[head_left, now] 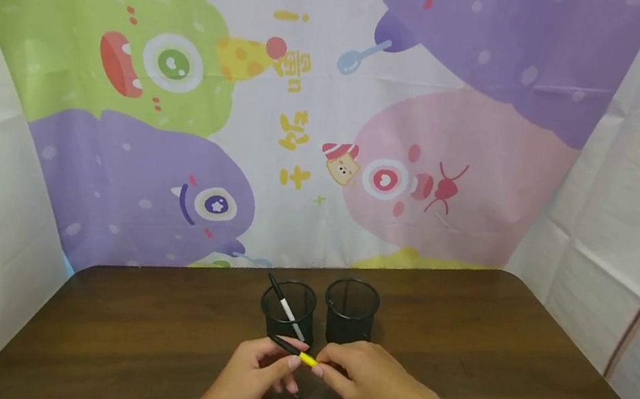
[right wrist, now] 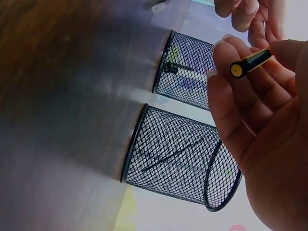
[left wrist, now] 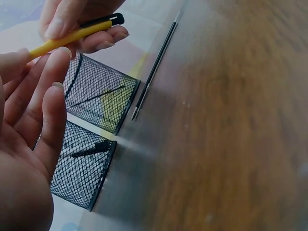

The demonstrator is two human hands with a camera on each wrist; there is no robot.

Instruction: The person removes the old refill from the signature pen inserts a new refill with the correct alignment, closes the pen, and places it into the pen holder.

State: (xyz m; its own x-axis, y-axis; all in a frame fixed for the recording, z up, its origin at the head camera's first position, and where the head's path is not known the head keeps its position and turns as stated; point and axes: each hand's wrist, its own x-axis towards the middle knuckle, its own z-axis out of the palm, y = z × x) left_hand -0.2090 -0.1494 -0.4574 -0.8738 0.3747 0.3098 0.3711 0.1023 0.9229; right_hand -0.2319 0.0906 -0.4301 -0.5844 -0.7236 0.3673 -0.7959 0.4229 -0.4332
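A yellow pen [left wrist: 72, 37] with a black front part and a black clip is between both hands. My left hand [head_left: 252, 374] pinches it toward the black front part with thumb and fingers. At the clip end, my right hand [head_left: 373, 381] grips the yellow barrel, and the clip and yellow end cap [right wrist: 237, 70] point out past its fingers in the right wrist view. Below the hands, a thin pen refill [left wrist: 156, 67] with a metal tip lies on the table. Its far end fades in blur.
Two black mesh pen cups stand behind the hands. The left cup [head_left: 270, 325] holds a black and white marker [head_left: 287, 306] leaning in it; the right cup [head_left: 347, 331] is close beside it. The brown table [head_left: 151, 333] meets a cartoon-printed cloth [head_left: 298, 224] at its back.
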